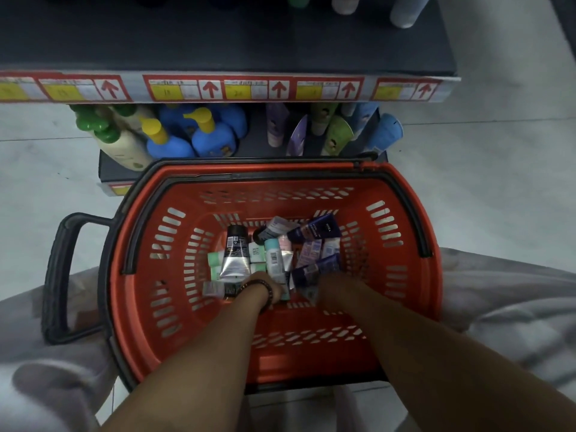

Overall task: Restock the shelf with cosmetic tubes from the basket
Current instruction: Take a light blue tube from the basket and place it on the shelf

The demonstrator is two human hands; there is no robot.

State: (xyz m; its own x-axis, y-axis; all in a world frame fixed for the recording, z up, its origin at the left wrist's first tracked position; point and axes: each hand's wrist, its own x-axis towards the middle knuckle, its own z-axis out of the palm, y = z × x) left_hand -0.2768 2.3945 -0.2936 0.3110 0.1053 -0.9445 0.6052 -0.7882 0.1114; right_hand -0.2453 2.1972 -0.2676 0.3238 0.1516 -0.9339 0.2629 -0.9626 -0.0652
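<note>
Both forearms reach down into the red basket (414, 275), which stands on the floor in front of the dark shelf (218, 48). The left hand (265, 291), with a beaded bracelet (268, 289) at the wrist, goes into the pile of cosmetic tubes (274, 254) at the bottom of the basket. The fingers of this hand are hidden under the wrist and blurred, so I cannot tell if they are spread or closed on a tube. The right hand (324, 283) is beside it, also low in the pile, and its fingers are blurred and covered too; I cannot tell their state.

Just beyond the left fingers lies a silver tube with a black cap (236, 255), its cap pointing away from the hand. To the left of those fingers a small pale tube (215, 289) lies almost touching the wrist. Between the two hands stands out a light tube with a barcode (273, 260). Just beyond the right fingers is a dark blue tube (314, 269), and farther from them, near the far wall, a second dark blue tube with white letters (314, 230).

Well beyond both hands, on the lower shelf level, stand blue bottles with yellow pumps (199, 135), a cream bottle with a green cap (121, 145), and upright tubes in purple and green (314, 129). The shelf edge carries red and yellow price labels (249, 88)
</note>
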